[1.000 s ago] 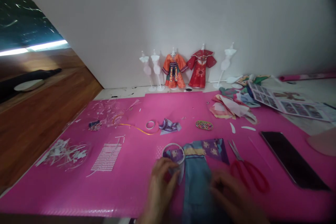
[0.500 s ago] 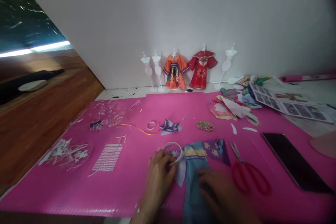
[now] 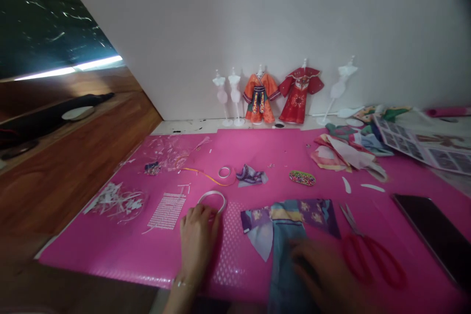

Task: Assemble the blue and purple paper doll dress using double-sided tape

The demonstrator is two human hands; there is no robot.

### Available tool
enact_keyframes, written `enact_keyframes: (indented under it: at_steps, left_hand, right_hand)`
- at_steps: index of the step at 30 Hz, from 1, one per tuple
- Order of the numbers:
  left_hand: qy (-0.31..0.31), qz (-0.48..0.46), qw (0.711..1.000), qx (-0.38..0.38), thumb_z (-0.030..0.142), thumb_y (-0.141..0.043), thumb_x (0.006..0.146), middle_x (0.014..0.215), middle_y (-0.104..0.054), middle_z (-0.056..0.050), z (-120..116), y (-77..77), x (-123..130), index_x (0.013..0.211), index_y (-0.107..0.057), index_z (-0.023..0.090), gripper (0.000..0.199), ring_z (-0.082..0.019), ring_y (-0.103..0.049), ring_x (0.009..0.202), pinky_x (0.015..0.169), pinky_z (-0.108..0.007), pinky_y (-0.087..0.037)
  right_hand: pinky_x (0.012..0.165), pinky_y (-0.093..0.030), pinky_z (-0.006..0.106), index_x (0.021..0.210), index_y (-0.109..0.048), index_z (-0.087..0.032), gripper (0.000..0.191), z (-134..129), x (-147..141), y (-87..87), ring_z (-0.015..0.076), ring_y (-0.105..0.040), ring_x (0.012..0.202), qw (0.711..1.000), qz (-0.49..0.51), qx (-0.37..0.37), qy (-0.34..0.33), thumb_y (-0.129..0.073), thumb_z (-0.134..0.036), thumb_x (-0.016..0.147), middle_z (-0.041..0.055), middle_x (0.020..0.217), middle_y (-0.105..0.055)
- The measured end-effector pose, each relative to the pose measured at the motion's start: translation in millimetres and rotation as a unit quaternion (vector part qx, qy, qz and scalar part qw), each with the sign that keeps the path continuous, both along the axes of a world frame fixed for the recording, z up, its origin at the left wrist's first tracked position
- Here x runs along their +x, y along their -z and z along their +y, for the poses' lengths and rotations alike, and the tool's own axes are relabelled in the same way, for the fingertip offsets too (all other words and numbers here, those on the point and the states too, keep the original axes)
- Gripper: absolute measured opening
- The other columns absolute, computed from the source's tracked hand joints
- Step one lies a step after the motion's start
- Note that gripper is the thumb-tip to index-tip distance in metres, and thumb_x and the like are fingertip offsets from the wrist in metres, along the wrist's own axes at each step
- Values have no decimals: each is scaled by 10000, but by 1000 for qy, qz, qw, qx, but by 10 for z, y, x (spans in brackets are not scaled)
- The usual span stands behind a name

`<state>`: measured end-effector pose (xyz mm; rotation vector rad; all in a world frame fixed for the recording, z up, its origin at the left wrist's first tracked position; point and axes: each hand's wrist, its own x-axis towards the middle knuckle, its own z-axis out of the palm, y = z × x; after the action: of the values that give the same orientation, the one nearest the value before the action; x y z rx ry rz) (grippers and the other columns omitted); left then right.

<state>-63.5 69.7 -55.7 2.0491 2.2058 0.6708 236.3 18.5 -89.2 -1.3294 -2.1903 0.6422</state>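
Observation:
My left hand (image 3: pixel 198 233) grips the near side of a thin white ring (image 3: pixel 212 192), which looks like a roll of double-sided tape, just above the pink mat. My right hand (image 3: pixel 320 265) is blurred, over the lower part of a small doll's garment (image 3: pixel 285 240); its fingers are smeared by motion. The garment lies flat, with a blue skirt, a yellow band and purple flowered sleeves, and a pale pointed flap at its left. Red-handled scissors (image 3: pixel 371 252) lie partly open to the right of the garment.
A phone (image 3: pixel 430 230) lies at the right. Fabric pieces (image 3: pixel 349 152) and a printed sheet (image 3: pixel 419 147) are behind it. A bead sheet (image 3: pixel 167 211), paper scraps (image 3: pixel 114 201) and a purple cloth piece (image 3: pixel 252 175) lie left. Dressed mannequins (image 3: pixel 261 98) stand by the wall.
My left hand has carried the white ring leftward, away from the garment, uncovering its left sleeve. My right hand stays over the skirt. The whole view has shifted, with things now further right.

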Motion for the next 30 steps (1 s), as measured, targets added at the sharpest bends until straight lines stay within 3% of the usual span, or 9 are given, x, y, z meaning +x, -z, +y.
enact_keyframes:
  at_steps: [3,9,14,16,19,24,30]
  left_hand:
    - [-13,3,1000,6,251,-544,886,1019,-655,-122,-104,-3,23,1083,-648,150,245,-323,-561,950,814,-447,-390]
    - [51,-11,997,-55,223,-503,908,895,-657,-63,-237,-33,391,870,-688,215,189,-264,-592,871,782,-396,-406]
    - [22,-11,997,-79,181,-499,893,936,-669,-96,-143,0,594,915,-699,189,202,-301,-590,922,800,-433,-387]
    - [18,-20,996,-82,166,-503,885,935,-671,-92,-118,22,593,907,-696,186,195,-292,-592,928,804,-421,-387]
    - [16,-36,996,-83,165,-494,892,929,-671,-85,-136,43,544,897,-694,190,201,-281,-594,926,800,-405,-384]
    - [10,-68,994,-84,163,-479,884,888,-664,-81,-227,55,443,843,-695,198,222,-276,-593,886,776,-399,-374]
    - [34,-168,981,-91,193,-485,865,837,-659,-65,-245,71,418,783,-673,204,205,-247,-609,833,746,-357,-416]
  right_hand:
    - [830,-569,331,950,-644,-257,134,24,12,4,224,-699,967,999,23,33,6,-553,-201,869,51,1029,-735]
    - [783,-558,324,961,-602,-262,74,80,-25,-41,205,-689,869,998,57,23,25,-559,-249,903,31,923,-707]
    - [818,-541,347,973,-610,-262,99,281,-165,-194,221,-674,950,995,85,14,45,-544,-263,900,54,1009,-704]
    - [884,-511,389,978,-610,-250,116,432,-290,-271,241,-647,1026,995,90,20,42,-529,-247,895,74,1069,-695]
    - [853,-499,385,965,-600,-221,137,681,-544,-336,228,-645,935,997,72,-4,10,-501,-181,880,68,961,-692]
    - [882,-439,425,954,-611,-177,233,932,-917,-275,268,-593,959,998,43,-18,-31,-569,-64,755,95,962,-670]
    - [786,-452,319,924,-601,-204,319,994,-959,-208,192,-613,850,994,74,-69,-35,-551,9,692,23,864,-670]
